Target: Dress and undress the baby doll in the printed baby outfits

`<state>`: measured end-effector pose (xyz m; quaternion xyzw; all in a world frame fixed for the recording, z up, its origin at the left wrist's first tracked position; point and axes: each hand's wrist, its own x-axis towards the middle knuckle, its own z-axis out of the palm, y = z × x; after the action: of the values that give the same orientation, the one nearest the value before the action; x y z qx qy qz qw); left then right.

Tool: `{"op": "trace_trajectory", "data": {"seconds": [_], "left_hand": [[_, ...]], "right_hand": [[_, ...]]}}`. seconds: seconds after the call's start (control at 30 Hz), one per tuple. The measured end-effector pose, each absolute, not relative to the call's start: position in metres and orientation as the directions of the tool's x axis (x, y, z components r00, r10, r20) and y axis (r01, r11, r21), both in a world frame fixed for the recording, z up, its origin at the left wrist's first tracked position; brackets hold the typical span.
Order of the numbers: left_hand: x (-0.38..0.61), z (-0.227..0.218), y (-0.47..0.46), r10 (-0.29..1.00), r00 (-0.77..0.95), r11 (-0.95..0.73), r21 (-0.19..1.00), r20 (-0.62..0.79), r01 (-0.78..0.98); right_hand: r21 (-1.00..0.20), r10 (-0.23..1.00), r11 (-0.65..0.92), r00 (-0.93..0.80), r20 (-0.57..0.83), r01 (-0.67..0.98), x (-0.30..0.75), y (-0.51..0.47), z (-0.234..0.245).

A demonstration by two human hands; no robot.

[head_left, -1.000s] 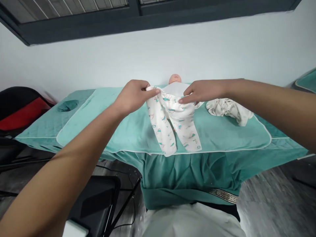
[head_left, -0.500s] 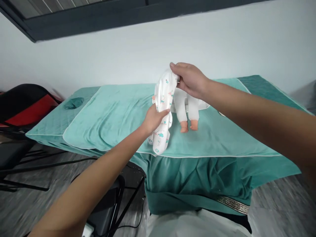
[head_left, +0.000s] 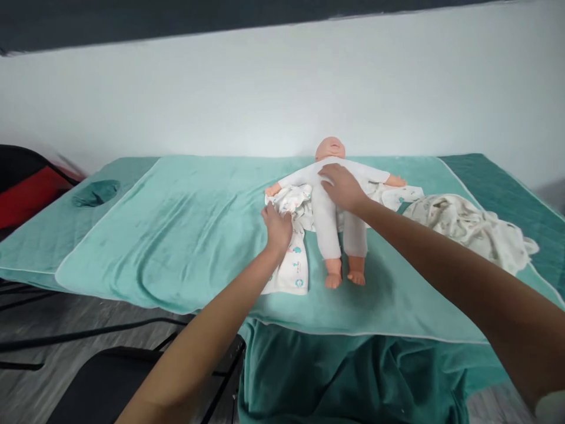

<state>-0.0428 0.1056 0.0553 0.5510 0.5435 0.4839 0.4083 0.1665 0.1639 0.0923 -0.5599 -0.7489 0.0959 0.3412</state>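
Note:
A baby doll point(head_left: 324, 215) in a white body suit lies on its back on the turquoise sheet, arms spread and feet toward me. Beside and partly under it is a white printed baby garment point(head_left: 295, 268), bunched near the doll's arm and flat at its lower end. My left hand point(head_left: 278, 228) rests on this garment, thumb and fingers apart, below the doll's hand. Over the doll's belly lies my right hand point(head_left: 345, 188), fingers stretched out and touching the white suit. It hides part of the torso.
A crumpled printed cloth point(head_left: 468, 227) lies to the right on the massage table, which has a face hole point(head_left: 96, 193) at its left end. The turquoise sheet point(head_left: 176, 235) has creases. Black chairs point(head_left: 110, 383) stand at the left, and a white wall point(head_left: 220, 100) rises behind.
The printed garment, held up in both hands before, now lies beside and under the doll. My right hand has moved down onto the doll's belly. The view has shifted, showing the whole doll.

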Motion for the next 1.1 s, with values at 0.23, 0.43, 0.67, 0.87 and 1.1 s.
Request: {"op": "trace_trajectory", "data": {"seconds": [0.23, 0.43, 0.67, 0.87, 1.1], "left_hand": [[0.003, 0.059, 0.093, 0.976, 0.199, 0.086, 0.995, -0.094, 0.046], [0.03, 0.07, 0.129, 0.871, 0.321, 0.442, 0.88, -0.372, -0.177], [-0.028, 0.112, 0.17, 0.812, 0.394, 0.52, 0.841, -0.43, -0.153], [-0.119, 0.12, 0.209, 0.884, 0.252, 0.427, 0.899, -0.393, -0.096], [-0.214, 0.091, 0.243, 0.89, 0.137, 0.443, 0.896, -0.434, -0.04]], "right_hand": [[-0.55, 0.958, -0.174, 0.27, 0.098, 0.817, 0.246, 0.253, 0.081], [-0.635, 0.989, -0.145, 0.098, -0.109, 0.758, 0.267, 0.29, 0.08], [-0.75, 0.979, -0.157, 0.001, -0.204, 0.642, 0.228, 0.316, 0.11], [-0.85, 0.988, -0.049, -0.099, -0.118, 0.524, 0.125, 0.361, 0.119], [-0.894, 0.967, 0.188, -0.238, 0.095, 0.408, 0.015, 0.409, 0.087]]}}
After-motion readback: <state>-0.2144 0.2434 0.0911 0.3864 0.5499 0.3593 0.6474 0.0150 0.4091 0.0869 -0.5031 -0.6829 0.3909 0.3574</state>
